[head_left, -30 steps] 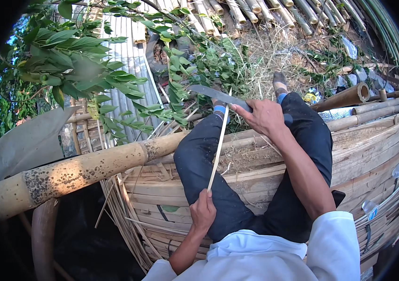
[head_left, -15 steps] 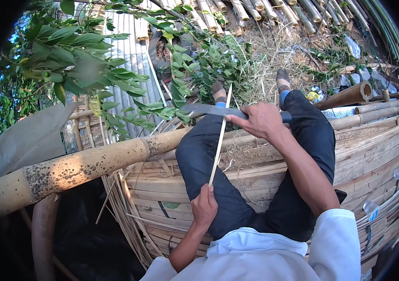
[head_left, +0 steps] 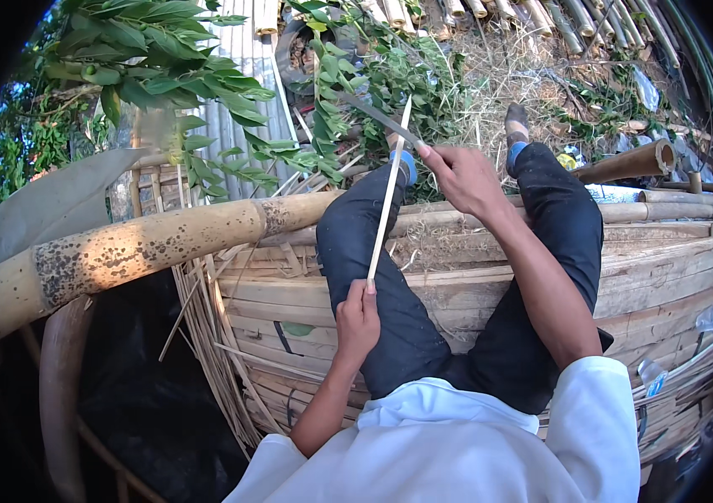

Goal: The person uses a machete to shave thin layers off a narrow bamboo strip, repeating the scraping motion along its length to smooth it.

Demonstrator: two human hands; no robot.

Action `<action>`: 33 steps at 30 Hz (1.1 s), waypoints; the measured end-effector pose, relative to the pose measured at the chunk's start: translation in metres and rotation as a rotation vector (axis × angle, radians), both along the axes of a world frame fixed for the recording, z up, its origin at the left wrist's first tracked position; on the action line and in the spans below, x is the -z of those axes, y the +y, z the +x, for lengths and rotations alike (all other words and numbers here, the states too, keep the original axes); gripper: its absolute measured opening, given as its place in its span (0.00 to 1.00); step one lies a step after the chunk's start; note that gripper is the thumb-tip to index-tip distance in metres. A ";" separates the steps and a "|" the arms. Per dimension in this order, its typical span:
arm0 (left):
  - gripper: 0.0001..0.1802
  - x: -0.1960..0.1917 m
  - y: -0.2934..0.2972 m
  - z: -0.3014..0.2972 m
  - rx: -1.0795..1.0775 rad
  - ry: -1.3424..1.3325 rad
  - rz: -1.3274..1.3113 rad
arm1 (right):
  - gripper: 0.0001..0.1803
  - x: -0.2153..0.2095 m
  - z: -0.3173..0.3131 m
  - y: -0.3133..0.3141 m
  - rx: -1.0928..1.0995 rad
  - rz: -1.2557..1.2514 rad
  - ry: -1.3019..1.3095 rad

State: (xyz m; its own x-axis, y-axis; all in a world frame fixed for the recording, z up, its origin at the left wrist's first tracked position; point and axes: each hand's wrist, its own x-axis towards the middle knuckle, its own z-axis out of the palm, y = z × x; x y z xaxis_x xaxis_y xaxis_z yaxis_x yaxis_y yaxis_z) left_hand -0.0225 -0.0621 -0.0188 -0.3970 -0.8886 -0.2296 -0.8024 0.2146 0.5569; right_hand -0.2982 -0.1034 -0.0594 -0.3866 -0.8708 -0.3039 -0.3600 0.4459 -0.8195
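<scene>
My left hand [head_left: 358,323] pinches the near end of a thin, pale bamboo strip [head_left: 384,216], just above my left thigh. The strip rises away from me to a pointed far end beyond my left knee. In my closed right hand [head_left: 467,182] is a long-bladed knife [head_left: 375,115]; its handle is hidden by the fingers. The grey blade slants up and to the left, crossing the upper part of the strip. Whether the edge touches the strip I cannot tell.
I sit on stacked split-bamboo slats [head_left: 457,298]. A thick bamboo pole [head_left: 155,243] runs across the left, with thin strips [head_left: 222,369] bundled below it. Leafy branches [head_left: 155,59] hang at upper left. Cut bamboo poles [head_left: 574,25] lie at the far right.
My right hand has turned, so the knife blade now tilts up to the left and sits farther along the strip. My left hand and the strip's held end appear higher in view.
</scene>
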 end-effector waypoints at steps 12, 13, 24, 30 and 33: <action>0.17 -0.013 -0.033 -0.009 -0.499 0.490 0.874 | 0.33 0.017 0.101 0.038 -0.552 -0.279 0.170; 0.17 -0.011 -0.033 -0.007 -0.499 0.490 0.871 | 0.32 0.014 0.103 0.039 -0.588 -0.292 0.146; 0.11 -0.006 -0.041 0.000 -0.498 0.455 0.941 | 0.37 0.023 0.109 0.034 -0.559 -0.369 0.296; 0.10 -0.006 -0.044 -0.001 -0.513 0.437 0.968 | 0.34 0.034 0.108 0.032 -0.530 -0.383 0.317; 0.12 -0.007 -0.045 0.000 -0.503 0.445 0.981 | 0.36 0.037 0.108 0.030 -0.508 -0.407 0.335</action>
State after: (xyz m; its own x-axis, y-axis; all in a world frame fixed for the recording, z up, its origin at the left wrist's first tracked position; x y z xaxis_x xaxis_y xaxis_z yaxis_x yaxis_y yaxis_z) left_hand -0.0228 -0.1068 -0.0122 -0.2706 -0.4893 -0.8291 -0.3686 -0.7429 0.5588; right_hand -0.1901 -0.0732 -0.0967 0.0798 -0.9861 0.1459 -0.7014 -0.1595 -0.6947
